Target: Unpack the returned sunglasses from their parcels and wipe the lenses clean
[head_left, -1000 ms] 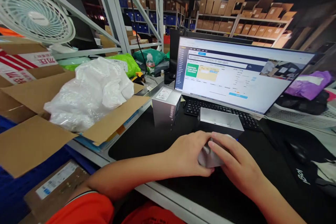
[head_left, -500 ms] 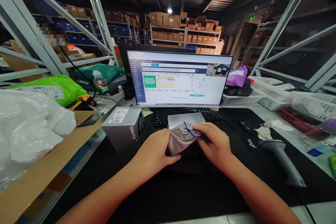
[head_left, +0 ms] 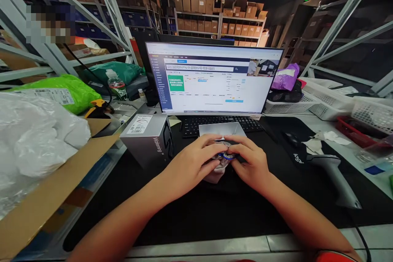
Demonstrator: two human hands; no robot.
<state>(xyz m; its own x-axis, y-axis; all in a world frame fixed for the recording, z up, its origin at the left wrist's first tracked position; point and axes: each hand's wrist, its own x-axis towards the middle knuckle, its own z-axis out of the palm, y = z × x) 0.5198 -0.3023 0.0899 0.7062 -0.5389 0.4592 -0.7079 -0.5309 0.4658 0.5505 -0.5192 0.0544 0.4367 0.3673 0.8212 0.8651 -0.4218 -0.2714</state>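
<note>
1. Bench (head_left: 276, 245): pale top with visible seams, running across the foreground.
2. Black mat (head_left: 233, 221): lay flat on the bench, beneath items 3–6.
3. Keyboard (head_left: 221, 126): lay at the mat's back edge.
4. Silver tray (head_left: 221, 129): rested just in front of the keyboard.
5. Silver box (head_left: 147, 143): stood upright at left, label uppermost.
6. Barcode scanner (head_left: 334, 178): lay at right, near paper scraps (head_left: 330, 136).
7. Monitor (head_left: 208, 77): stood behind the keyboard.
8. White basket (head_left: 288, 107) and red crate (head_left: 353, 131): sat on the bench at far right.
</note>
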